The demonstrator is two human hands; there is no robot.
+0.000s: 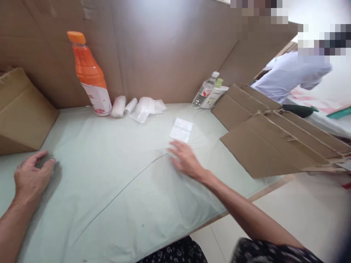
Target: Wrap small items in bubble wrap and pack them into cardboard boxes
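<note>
My left hand (pixel 31 177) rests at the left of the cloth-covered table, thumb and fingers apart, with nothing in it. It is near the lower edge of a brown cardboard box (pixel 24 109). My right hand (pixel 186 159), slightly blurred, is over the pale green cloth (pixel 115 164), fingers spread and seemingly holding nothing. Just beyond its fingertips lies a flat, folded piece of clear plastic that looks like bubble wrap (pixel 181 129). A thin dark line crosses the cloth up to these fingers; I cannot tell whether it is a crease or a thread.
A tall orange bottle (pixel 91 76) leans at the back beside rolled clear plastic wrap (pixel 145 107). A clear bottle (pixel 204 91) and a white bottle (pixel 215 98) stand farther right. Flattened cardboard (pixel 268 142) covers the right edge. A person in a light shirt (pixel 290 75) is beyond.
</note>
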